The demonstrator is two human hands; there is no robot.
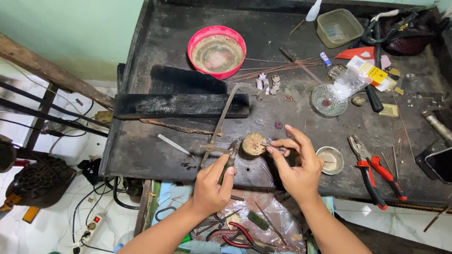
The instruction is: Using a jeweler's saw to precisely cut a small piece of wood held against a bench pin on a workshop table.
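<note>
My left hand (214, 184) grips a small dark pliers-like tool (230, 153) whose tip points at a round wooden block (253, 144) on the dark workbench (155, 155). My right hand (294, 164) pinches a thin metal tool or pin (278, 148) between thumb and forefinger, right beside the block. A long curved metal rod (223, 117) rises behind the block. What sits on the block's top is too small to make out.
A red bowl (217, 51), a glass dish (328, 99), a small metal cup (330, 160), red-handled pliers (374, 171), tweezers (175, 146), black wooden planks (181, 105), thin wires and a green plastic tub (340, 27) lie on the bench. More pliers lie in an open drawer (245, 233).
</note>
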